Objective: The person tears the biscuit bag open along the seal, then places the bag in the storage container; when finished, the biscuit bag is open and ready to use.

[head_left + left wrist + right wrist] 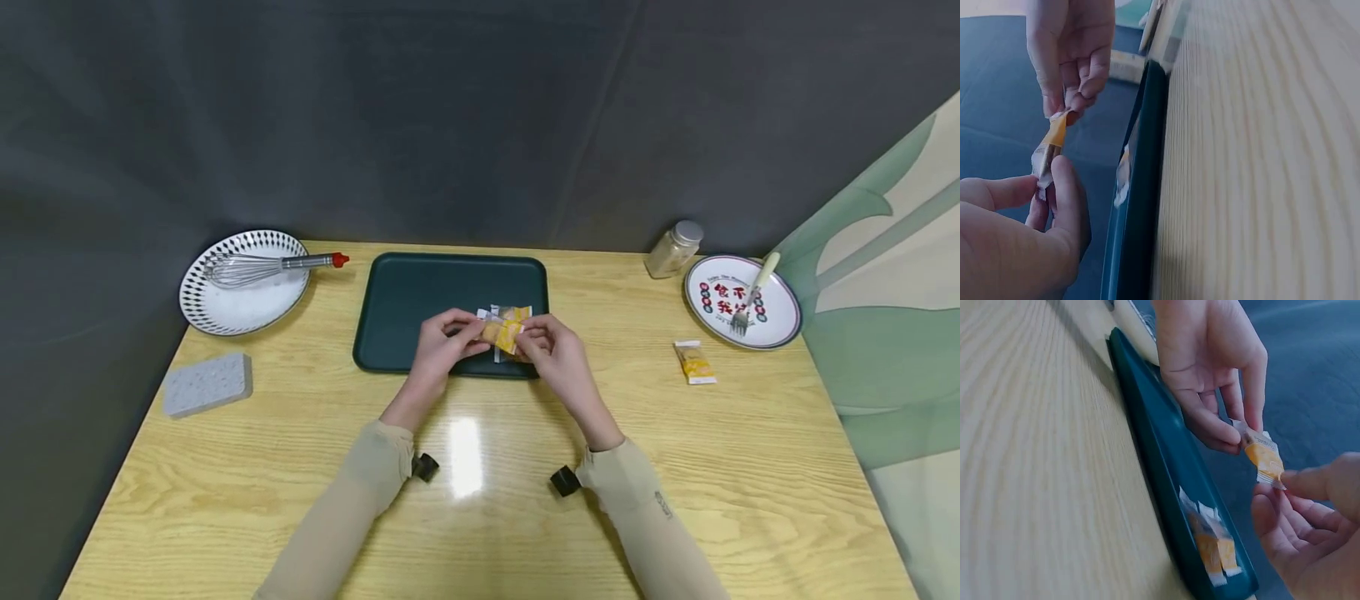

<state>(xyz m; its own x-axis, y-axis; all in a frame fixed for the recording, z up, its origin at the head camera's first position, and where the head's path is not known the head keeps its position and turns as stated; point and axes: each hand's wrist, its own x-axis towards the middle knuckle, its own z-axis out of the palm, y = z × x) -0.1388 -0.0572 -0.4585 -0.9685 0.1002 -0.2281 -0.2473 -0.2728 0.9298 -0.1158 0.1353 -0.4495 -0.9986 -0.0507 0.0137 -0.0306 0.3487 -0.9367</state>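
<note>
Between my two hands, above the dark green tray point(435, 287), is a small snack packet point(501, 333) with a clear and yellow-orange wrapper. My left hand point(442, 346) pinches its clear end between thumb and fingertips. The opposite, yellow end is pinched by my right hand point(557, 354). In the right wrist view, the held packet point(1263, 453) is stretched between both sets of fingertips. Two similar packets point(1210, 540) lie side by side in the tray below; the head view shows them partly covered by the held one and my right hand.
Left of the tray, a whisk point(262, 267) lies across a patterned plate point(217, 312), with a grey sponge-like block point(208, 384) nearer. To the right stand a lidded shaker jar point(673, 248) and a plate point(708, 279) bearing a fork point(753, 296). Another packet point(694, 362) lies on the table.
</note>
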